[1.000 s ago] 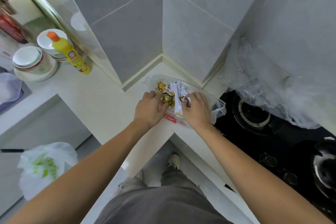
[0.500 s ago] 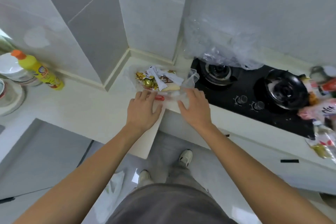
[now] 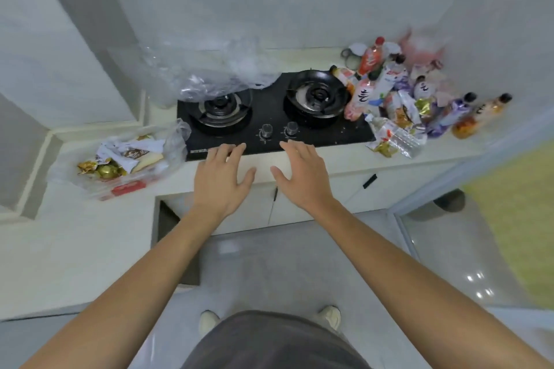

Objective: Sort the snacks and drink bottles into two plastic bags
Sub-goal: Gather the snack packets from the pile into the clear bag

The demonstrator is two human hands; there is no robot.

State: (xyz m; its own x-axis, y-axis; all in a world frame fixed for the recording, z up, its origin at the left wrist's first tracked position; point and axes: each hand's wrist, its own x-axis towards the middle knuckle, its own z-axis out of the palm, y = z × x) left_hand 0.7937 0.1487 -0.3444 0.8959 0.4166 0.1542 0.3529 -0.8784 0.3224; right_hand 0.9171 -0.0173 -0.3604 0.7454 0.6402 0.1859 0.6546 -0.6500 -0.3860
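Snack bag point(image 3: 120, 165) on counter left of gas hob point(image 3: 269, 120); left hand point(image 3: 220, 178) and right hand point(image 3: 301, 175) spread, empty; bottle-and-snack pile point(image 3: 401, 99) right

black stove point(image 3: 269, 117), clear bag point(image 3: 177, 141), gold-wrapped snacks point(image 3: 105, 170), red-capped bottle point(image 3: 371, 57)

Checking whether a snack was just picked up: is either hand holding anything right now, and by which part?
Nothing is held. The left hand and right hand are both open and empty, fingers spread over the counter edge in front of the stove.
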